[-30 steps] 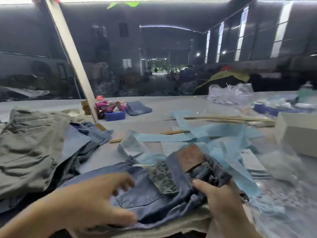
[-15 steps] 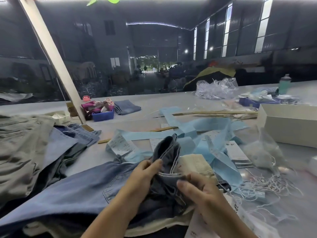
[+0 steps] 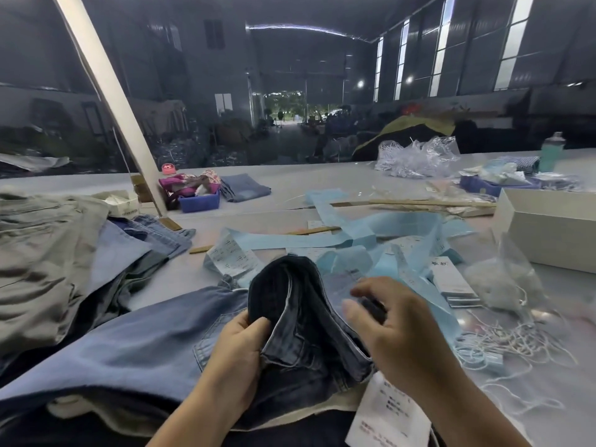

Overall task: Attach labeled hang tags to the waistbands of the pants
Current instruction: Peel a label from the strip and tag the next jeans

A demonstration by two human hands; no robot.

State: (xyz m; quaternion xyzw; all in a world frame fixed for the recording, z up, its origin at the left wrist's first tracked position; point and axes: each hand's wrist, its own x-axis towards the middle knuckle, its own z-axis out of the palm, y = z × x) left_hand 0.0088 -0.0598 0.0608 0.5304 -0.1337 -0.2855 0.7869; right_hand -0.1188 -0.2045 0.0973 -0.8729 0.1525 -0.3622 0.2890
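Blue denim pants (image 3: 135, 346) lie across the near table. Their dark waistband (image 3: 283, 285) is folded up into a hump in front of me. My left hand (image 3: 240, 353) grips the left side of that fold, thumb on top. My right hand (image 3: 396, 330) hovers at the fold's right side with fingers curled; motion blur hides whether it holds anything. A white printed hang tag (image 3: 390, 414) lies under my right wrist. A stack of white tags (image 3: 453, 285) and loose white tag strings (image 3: 512, 343) lie to the right.
Grey and blue pants (image 3: 45, 259) are piled at left. Light blue paper strips (image 3: 361, 237) and printed slips cover the middle. A white box (image 3: 548, 227) stands at right, with a clear bag (image 3: 503, 279) before it. A blue bin (image 3: 200, 200) and slanted white post (image 3: 109, 101) stand behind.
The waistband has been turned over and raised into a dark hump. My left hand shifted down onto its left edge, and my right hand lifted off the denim and moved right.
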